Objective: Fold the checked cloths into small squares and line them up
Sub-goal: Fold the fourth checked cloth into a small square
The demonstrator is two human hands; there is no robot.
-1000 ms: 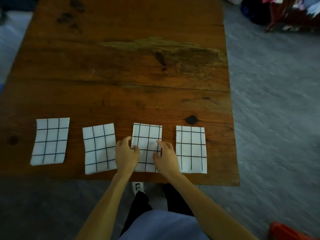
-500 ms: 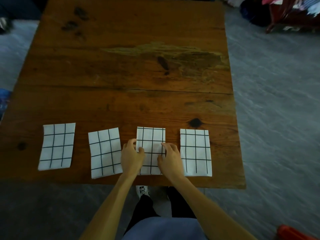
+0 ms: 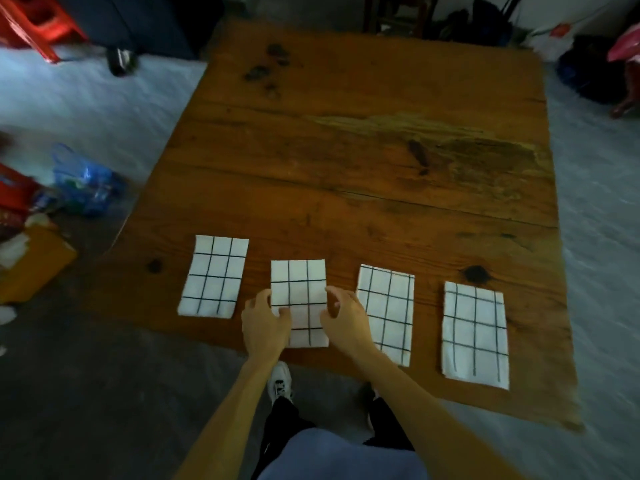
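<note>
Both hands have shifted since the earlier frames from the third folded cloth to the one second from the left, and the view has swung left, bringing more of the floor clutter into sight. The wooden table (image 3: 363, 150) carries four folded checked cloths in a row along its near edge, each apart from its neighbours. The rightmost cloth (image 3: 475, 336) lies nearest the near right corner, the third cloth (image 3: 388, 306) just left of it, and the leftmost cloth (image 3: 214, 276) sits a little farther back. The second cloth (image 3: 300, 292) lies between the hands. The left hand (image 3: 265, 323) rests on its left edge with fingers curled, its thumb lying on the fabric; the right hand (image 3: 346, 318) meets its right edge with fingers bent, and whether either truly pinches the cloth cannot be told. On the floor to the left lie a blue plastic bag (image 3: 85, 183) and a red stool (image 3: 38, 22) at far left.
</note>
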